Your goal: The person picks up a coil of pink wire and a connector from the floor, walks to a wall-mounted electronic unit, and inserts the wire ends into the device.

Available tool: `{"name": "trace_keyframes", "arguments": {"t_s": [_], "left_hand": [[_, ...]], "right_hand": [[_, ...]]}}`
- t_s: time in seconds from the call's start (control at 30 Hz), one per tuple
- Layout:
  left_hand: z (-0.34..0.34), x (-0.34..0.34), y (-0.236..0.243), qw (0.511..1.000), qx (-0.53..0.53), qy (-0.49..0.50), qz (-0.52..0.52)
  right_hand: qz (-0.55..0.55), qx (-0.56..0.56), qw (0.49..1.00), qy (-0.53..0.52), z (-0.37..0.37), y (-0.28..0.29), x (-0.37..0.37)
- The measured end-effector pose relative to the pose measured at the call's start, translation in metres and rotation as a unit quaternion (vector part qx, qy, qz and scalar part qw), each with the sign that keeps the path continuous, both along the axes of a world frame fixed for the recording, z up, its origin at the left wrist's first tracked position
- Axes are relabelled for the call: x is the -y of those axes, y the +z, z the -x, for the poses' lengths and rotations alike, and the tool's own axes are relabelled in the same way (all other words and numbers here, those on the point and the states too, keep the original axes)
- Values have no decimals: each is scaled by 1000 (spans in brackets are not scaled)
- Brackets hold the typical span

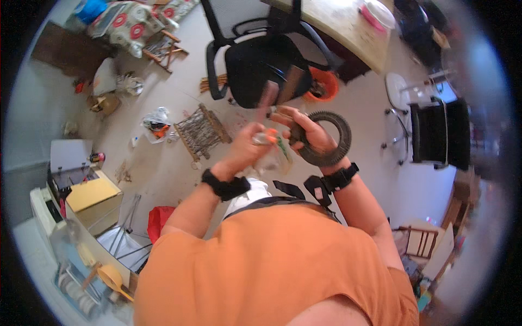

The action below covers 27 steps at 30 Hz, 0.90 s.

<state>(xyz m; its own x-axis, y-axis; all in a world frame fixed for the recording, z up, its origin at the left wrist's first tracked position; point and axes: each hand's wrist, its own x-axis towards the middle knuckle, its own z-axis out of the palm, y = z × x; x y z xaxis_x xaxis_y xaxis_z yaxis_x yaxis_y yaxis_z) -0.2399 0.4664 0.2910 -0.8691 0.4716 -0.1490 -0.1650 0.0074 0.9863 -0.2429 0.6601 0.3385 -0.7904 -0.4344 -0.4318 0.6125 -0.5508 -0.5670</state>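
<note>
Two bare hands meet above the floor, each wrist wearing a black strap band. Nearest the camera is an orange shirt, smooth knit, filling the lower frame. Left hand: fingers curled closed around a small crinkled clear packet with green and orange showing inside; contents too blurred to identify. Right hand: fingers wrapped shut on the near rim of a dark ribbed ring, circular, open-centred, with a toothed or ridged outer edge; material cannot be told. Ring sits just right of the packet, hands touching. Beyond, on the pale floor, lies a small woven twig frame, rough-textured. Farther still: black mesh-backed office chair, orange round basin, wooden tabletop.
</note>
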Motion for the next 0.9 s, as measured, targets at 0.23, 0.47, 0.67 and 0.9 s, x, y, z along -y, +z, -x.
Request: {"name": "trace_keyframes", "arguments": {"t_s": [0.23, 0.47, 0.67, 0.9], "left_hand": [[66, 77, -21, 953, 148, 255, -72], [87, 88, -26, 964, 55, 261, 22], [51, -45, -8, 990, 102, 83, -58], [-26, -224, 35, 962, -138, -227, 68]], "right_hand": [[221, 49, 971, -75, -16, 15, -16], [149, -55, 972, -171, -54, 49, -45], [71, -136, 947, -283, -94, 70, -103], [-48, -160, 902, -399, -220, 81, -201]]}}
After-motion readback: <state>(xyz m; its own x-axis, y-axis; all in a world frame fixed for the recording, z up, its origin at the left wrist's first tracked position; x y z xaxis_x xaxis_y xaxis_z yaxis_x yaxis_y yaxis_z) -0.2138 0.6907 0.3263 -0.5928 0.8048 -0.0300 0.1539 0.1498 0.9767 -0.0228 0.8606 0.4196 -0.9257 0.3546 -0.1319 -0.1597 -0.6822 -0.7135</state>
